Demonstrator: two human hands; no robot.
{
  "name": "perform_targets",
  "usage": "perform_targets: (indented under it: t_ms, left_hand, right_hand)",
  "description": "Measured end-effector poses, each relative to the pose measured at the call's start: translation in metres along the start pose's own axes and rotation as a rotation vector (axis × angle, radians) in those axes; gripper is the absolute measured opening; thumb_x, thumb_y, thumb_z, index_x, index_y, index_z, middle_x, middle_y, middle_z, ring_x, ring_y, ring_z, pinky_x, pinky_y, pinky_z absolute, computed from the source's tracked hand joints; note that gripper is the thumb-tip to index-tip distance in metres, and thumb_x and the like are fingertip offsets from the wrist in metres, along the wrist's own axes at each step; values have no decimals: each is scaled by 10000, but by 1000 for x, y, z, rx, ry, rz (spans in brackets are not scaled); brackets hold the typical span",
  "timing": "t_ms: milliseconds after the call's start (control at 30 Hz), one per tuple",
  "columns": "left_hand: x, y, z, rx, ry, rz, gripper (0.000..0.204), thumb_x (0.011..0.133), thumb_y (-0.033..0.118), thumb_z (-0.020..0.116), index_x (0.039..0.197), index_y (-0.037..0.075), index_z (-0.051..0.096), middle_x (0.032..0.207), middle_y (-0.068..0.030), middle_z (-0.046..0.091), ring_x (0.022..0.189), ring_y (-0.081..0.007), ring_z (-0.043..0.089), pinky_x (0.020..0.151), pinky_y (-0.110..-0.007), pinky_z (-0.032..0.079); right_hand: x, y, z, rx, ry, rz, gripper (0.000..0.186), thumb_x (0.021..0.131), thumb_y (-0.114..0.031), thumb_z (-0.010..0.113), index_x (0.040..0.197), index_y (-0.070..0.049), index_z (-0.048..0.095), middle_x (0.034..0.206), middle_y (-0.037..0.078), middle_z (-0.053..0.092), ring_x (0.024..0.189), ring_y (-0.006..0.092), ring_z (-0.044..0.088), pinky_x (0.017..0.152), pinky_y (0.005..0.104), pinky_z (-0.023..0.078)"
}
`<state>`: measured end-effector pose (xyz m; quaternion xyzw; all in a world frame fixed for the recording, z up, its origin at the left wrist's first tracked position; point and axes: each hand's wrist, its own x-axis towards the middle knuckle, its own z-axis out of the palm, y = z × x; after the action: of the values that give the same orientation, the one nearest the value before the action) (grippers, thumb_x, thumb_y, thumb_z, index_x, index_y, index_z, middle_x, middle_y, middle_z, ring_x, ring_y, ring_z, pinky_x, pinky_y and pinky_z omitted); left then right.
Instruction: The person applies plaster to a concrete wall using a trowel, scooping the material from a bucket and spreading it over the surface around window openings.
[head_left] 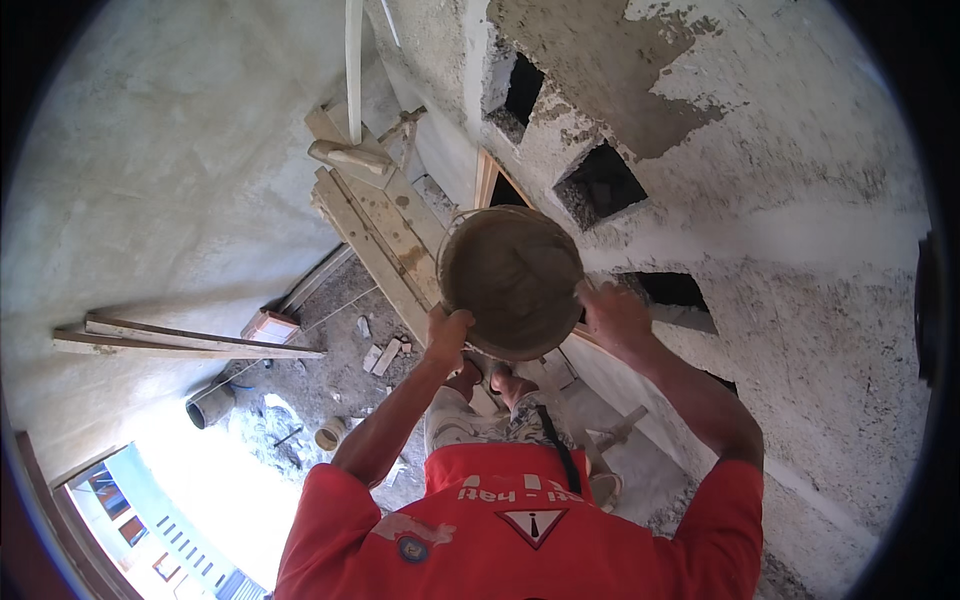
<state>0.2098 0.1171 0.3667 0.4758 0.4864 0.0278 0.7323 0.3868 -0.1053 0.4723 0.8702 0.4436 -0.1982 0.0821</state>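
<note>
A round bucket [449,268], mouth toward the viewer, is held up in front of the body, above the plank platform. Inside lies smeared grey-brown mortar [525,280]; how deep it goes is hard to judge in the shade. The left hand [447,335] grips the near-left rim, fingers closed on it; the right hand [613,312] clasps the right edge. Below, bare feet [513,383] show beyond the red shirt [480,550]. Long planks [375,245] stretch ahead, and the rough wall [800,180] on the right has square openings [602,185].
</note>
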Motion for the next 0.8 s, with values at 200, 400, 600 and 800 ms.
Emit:
perform_targets:
  t_ms: [200, 400, 600, 800]
  left_hand:
    - [-14, 16, 28, 57, -96, 47, 270, 748, 57, 619, 1001, -30, 653, 781, -57, 606, 654, -184, 574, 550, -343, 451]
    - [-13, 3, 23, 134, -109, 59, 309, 740, 35, 617, 1042, -23, 658, 811, -68, 637, 675, -192, 599, 556, -347, 473]
    - [-20, -9, 17, 59, -58, 12, 341, 737, 36, 624, 1073, -6, 666, 873, -78, 665, 723, -186, 612, 599, -329, 482]
    - [-1, -46, -12, 48, 6, -100, 408, 728, 46, 621, 1129, -17, 658, 933, -94, 665, 814, -216, 602, 731, -359, 492]
  right_hand:
    - [-22, 1, 31, 544, -22, -29, 281, 865, -211, 699, 1087, -60, 615, 916, 225, 699, 887, 409, 691, 748, 497, 567]
    - [-58, 10, 40, 686, 38, 11, 369, 869, -254, 720, 1168, -59, 626, 944, 218, 705, 903, 414, 688, 760, 494, 549]
    - [-73, 12, 10, 752, 103, 37, 395, 841, -235, 754, 1160, -42, 624, 948, 212, 690, 891, 402, 683, 784, 466, 543]
    - [-84, 23, -53, 813, 113, -45, 488, 790, -212, 810, 1186, -2, 617, 954, 188, 694, 861, 308, 691, 777, 401, 541]
